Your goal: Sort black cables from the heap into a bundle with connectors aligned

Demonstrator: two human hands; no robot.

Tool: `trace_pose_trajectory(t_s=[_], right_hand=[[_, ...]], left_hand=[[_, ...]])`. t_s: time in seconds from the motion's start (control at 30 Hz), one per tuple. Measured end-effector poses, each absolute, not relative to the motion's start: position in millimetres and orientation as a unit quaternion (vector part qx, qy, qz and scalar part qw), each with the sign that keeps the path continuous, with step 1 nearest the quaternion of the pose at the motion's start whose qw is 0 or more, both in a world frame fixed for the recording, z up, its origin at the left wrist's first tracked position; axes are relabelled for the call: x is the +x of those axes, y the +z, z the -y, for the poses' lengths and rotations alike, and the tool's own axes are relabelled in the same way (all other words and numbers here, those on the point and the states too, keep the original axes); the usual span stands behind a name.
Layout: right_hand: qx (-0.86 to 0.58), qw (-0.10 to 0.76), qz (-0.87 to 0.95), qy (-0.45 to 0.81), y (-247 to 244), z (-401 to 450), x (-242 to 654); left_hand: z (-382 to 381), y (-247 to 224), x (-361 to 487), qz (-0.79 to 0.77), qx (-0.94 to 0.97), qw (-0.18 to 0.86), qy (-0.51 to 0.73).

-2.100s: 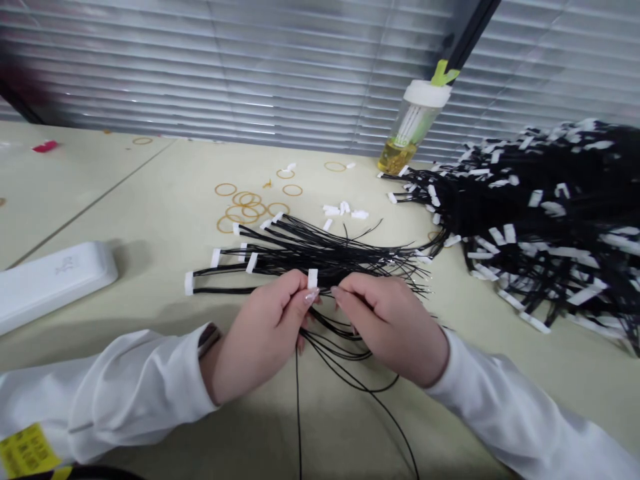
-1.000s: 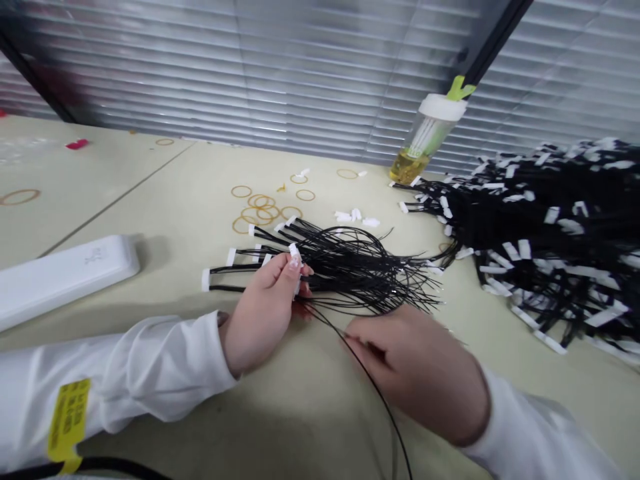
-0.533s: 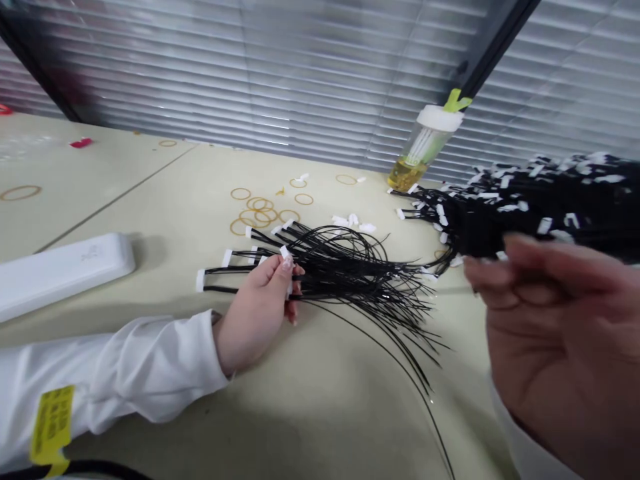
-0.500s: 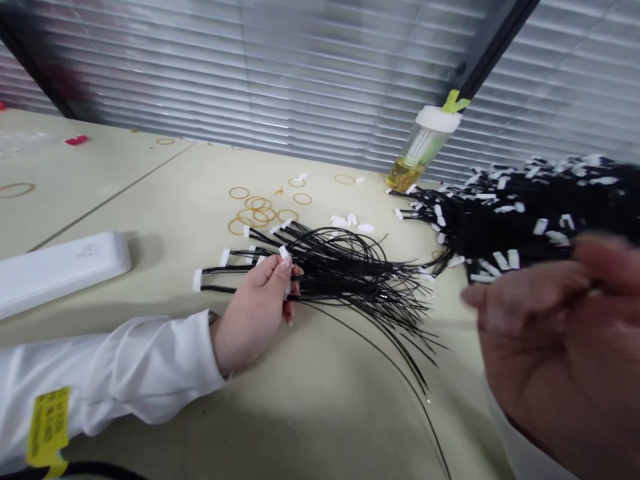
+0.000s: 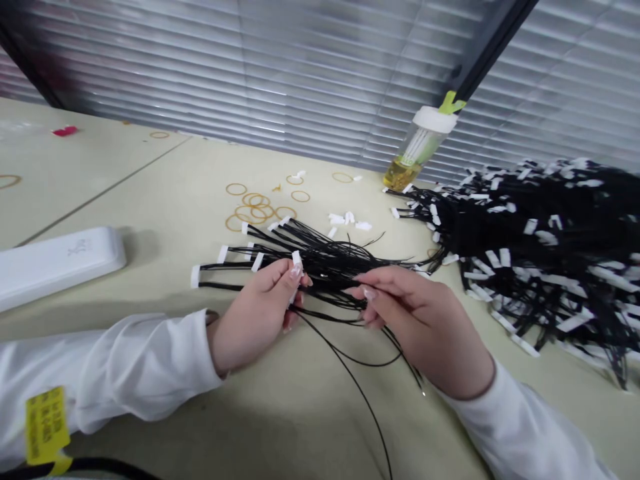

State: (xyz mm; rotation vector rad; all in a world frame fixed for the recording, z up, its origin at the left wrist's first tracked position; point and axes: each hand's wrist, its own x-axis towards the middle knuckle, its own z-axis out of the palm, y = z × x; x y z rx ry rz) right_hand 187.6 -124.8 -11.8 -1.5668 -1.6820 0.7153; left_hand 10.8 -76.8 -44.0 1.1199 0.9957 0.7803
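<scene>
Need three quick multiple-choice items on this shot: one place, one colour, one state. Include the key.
1. Where is the large pile of black wires relative to the hands?
A) Right of them
B) Left of them
C) Under them

2. What colour are the wire-end connectors?
A) Red
B) White
C) Yellow

3. What is the left hand doing?
A) Pinching a wire bundle
B) Resting flat and empty
C) Holding the white case

1: A, the pile lies past the right hand.
2: B, white tabs end the strands.
3: A, it closes on the strands beside a connector.

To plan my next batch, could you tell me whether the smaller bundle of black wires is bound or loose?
Loose: the black wires fan out, with no rubber band visible around them.
</scene>
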Motion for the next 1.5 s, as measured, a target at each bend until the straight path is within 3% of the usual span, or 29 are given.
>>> trace_pose_trajectory(t_s=[0.23,0.63,0.83,1.0,1.17,1.5], right_hand=[[-0.621,0.316,0.697,0.168,-9.1,124.3,182.4],[-0.529,0.336,0.778,0.045,-19.6,120.5,184.7],[-0.501,0.28,0.819,-0.009,-22.8,119.6,183.0],[-0.467,0.275,0.83,-0.132,-23.7,120.8,181.3],[-0.426,0.214,0.845,-0.245,-27.3,118.9,183.6],[-0.406,0.169,0.86,-0.259,-27.5,119.3,179.4]], left_hand=[[78.3,-44.2,8.9,-0.424,0.535,0.66,0.314],[80.6,-33.6,10.8,-0.422,0.585,0.642,0.26],[80.2,-34.7,9.9,-0.416,0.598,0.643,0.237],[77.3,-36.8,10.0,-0.402,0.6,0.655,0.222],[73.6,-37.8,9.0,-0.39,0.594,0.672,0.208],[76.0,-31.7,9.8,-0.397,0.637,0.633,0.191]])
